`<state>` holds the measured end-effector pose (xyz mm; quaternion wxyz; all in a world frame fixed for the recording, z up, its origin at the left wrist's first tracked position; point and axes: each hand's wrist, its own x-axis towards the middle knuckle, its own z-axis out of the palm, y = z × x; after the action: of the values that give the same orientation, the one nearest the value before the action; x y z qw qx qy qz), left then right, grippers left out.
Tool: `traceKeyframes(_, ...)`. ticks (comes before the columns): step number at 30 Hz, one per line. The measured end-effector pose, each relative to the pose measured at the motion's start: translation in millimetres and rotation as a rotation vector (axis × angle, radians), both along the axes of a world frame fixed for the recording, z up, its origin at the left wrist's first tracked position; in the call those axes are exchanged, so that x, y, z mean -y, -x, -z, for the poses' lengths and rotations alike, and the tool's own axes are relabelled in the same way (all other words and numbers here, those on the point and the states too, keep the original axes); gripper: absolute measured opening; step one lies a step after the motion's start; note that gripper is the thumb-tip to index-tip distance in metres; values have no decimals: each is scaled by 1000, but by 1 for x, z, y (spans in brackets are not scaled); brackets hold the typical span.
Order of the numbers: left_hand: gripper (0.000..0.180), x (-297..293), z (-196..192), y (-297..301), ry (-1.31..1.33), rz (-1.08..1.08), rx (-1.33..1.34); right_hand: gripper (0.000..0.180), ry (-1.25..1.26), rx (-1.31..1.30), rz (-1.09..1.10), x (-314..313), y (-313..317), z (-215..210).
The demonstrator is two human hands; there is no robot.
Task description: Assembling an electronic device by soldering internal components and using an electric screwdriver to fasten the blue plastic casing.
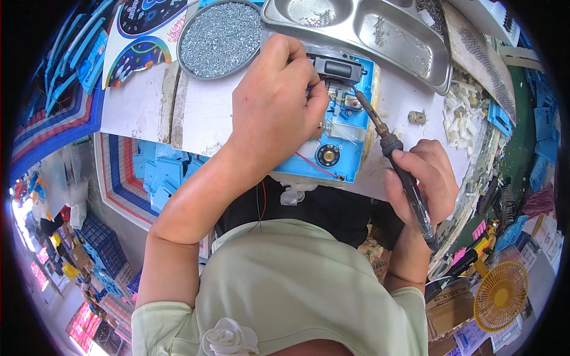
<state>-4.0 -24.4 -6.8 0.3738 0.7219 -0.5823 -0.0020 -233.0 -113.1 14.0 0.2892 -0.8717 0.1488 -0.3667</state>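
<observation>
My right hand (424,181) grips a soldering iron (405,172) by its black handle. Its metal tip points up and left, close to a black rectangular part (337,68) at the top of a blue plastic housing (350,159). Over the housing's left side, my left hand (279,101) is closed in a pinch; whatever its fingers hold is hidden. Inside the housing sit a round speaker (328,155), a red wire (314,164) and a small motor-like part (352,102). My left hand covers part of the housing.
A round bowl of small metal screws (219,41) stands at the back left. Behind the housing lies a steel compartment tray (350,26). White plastic pieces (463,113) and a small metal motor (417,117) rest to the right. Blue housings (160,178) fill a striped bag at left.
</observation>
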Motion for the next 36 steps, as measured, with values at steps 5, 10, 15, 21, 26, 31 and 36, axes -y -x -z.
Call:
traceKeyframes(5, 20, -12, -9, 1, -10, -38, -37, 34, -7, 7, -5, 1, 8, -2)
traceKeyframes(10, 34, -19, -28, 8, -99, 283, -20, 34, -10, 14, 32, 2, 15, -3)
traceKeyframes(15, 27, -12, -8, 7, -121, 560, -17, 36, -37, 15, 72, -1, 15, -4)
traceKeyframes(21, 10, -11, -17, 0, -402, 285, -684, 41, -451, 183, 209, -21, -9, 12)
traceKeyframes(26, 8, -11, -20, -4, -365, 360, -619, 39, -499, 211, 133, -12, -6, 3)
traceKeyframes(31, 13, -17, -10, -10, -197, 559, -272, 27, -642, 343, -30, 1, 42, -4)
traceKeyframes(36, 20, -19, -12, -6, -221, 579, -119, 19, -538, 152, -152, 2, 40, -4)
